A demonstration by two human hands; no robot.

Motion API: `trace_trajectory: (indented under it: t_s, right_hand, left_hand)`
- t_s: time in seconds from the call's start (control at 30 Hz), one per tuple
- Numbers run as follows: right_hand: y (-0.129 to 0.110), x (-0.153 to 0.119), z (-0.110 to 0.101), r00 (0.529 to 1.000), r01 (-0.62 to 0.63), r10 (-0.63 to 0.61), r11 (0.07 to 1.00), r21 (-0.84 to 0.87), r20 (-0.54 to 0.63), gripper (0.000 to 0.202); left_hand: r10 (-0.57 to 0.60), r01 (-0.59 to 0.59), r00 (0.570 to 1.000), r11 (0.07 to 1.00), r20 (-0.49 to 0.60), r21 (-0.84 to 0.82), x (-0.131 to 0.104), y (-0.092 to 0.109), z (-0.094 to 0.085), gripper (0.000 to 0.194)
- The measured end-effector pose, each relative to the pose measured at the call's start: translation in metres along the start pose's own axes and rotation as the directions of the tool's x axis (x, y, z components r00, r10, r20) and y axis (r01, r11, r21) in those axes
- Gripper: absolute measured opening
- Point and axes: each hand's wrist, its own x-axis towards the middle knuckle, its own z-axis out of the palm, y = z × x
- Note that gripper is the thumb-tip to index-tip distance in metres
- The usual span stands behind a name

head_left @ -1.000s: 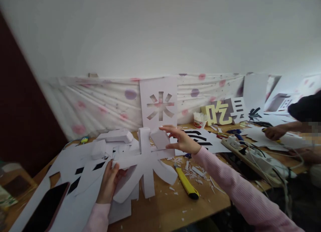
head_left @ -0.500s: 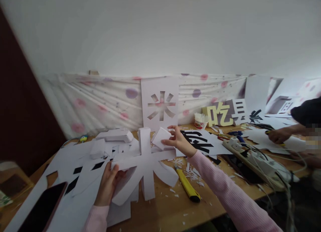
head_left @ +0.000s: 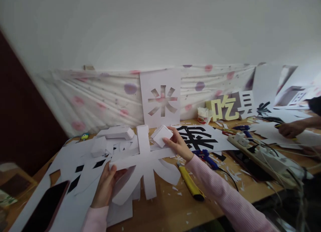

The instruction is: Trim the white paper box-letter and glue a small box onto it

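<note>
A large white three-dimensional character (head_left: 146, 158), made of thick paper or foam board, stands over the table in front of me. My left hand (head_left: 110, 181) grips the left end of its crossbar, thumb on the front and fingers behind. My right hand (head_left: 177, 143) pinches a small white box-shaped stroke piece (head_left: 162, 135) just above the crossbar's right arm; whether the two touch I cannot tell. Beyond my hands, a white board (head_left: 145, 101) with the same character cut out leans on the wall. A yellow utility knife (head_left: 190, 183) lies to the right.
A blue glue gun (head_left: 207, 158) lies by my right forearm. A power strip (head_left: 265, 158) with cables is further right, near another person's hand (head_left: 292, 129). A phone (head_left: 46, 207) rests on cut sheets at left. Yellow letters (head_left: 224, 108) and a cup (head_left: 204, 115) stand behind; scraps are scattered around.
The view has shifted slightly. My right hand has turned the small white piece a little and stays near the upper right of the character. A blue glue gun now shows beside my forearm.
</note>
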Motion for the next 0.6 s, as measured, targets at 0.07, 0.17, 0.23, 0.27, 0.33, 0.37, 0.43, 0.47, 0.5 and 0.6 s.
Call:
trace_trajectory:
  t_s: [0.07,0.17,0.23,0.27,0.33,0.37,0.43,0.47,0.5,0.6]
  right_hand:
    - [0.006,-0.001,0.003,0.999,0.034,-0.034,0.999,0.004,-0.032,0.056]
    - [0.015,-0.002,0.007,0.996,0.056,-0.055,0.998,0.010,-0.070,0.053]
    - [0.021,-0.003,0.009,0.995,0.055,-0.053,0.998,0.019,-0.080,0.053]
    - [0.023,-0.004,0.011,0.995,0.053,-0.051,0.998,0.024,-0.084,0.053]
    - [0.024,-0.006,0.014,0.994,0.048,-0.045,0.998,0.031,-0.102,0.054]
    - [0.024,-0.006,0.016,0.992,0.048,-0.044,0.998,0.033,-0.116,0.054]
    - [0.022,-0.008,0.020,0.989,0.048,-0.043,0.998,0.034,-0.144,0.052]
    - [0.020,-0.009,0.022,0.987,0.049,-0.043,0.998,0.033,-0.153,0.052]
    - [0.018,-0.010,0.023,0.986,0.051,-0.045,0.998,0.031,-0.159,0.051]
    - [0.010,-0.016,0.026,0.984,0.066,-0.062,0.998,0.021,-0.169,0.050]
  left_hand:
    - [-0.023,0.023,1.000,0.998,-0.013,0.055,-0.001,0.006,-0.001,0.054]
    - [-0.092,0.111,0.992,0.962,-0.083,0.251,-0.010,0.022,-0.001,0.060]
    - [0.011,0.069,0.985,0.891,-0.173,0.449,-0.020,0.039,0.005,0.065]
    - [0.160,-0.020,0.966,0.830,-0.204,0.558,-0.027,0.048,0.012,0.067]
    - [0.525,-0.273,0.842,0.613,-0.125,0.741,-0.037,0.063,0.033,0.060]
    - [0.634,-0.392,0.773,0.491,-0.011,0.778,-0.040,0.069,0.045,0.048]
    - [0.726,-0.573,0.641,0.236,0.250,0.785,-0.039,0.073,0.072,0.027]
    - [0.725,-0.620,0.594,0.137,0.349,0.772,-0.036,0.072,0.085,0.023]
    - [0.706,-0.642,0.567,0.056,0.424,0.765,-0.031,0.069,0.096,0.023]
    - [0.650,-0.581,0.555,-0.144,0.520,0.801,-0.019,0.057,0.122,0.024]
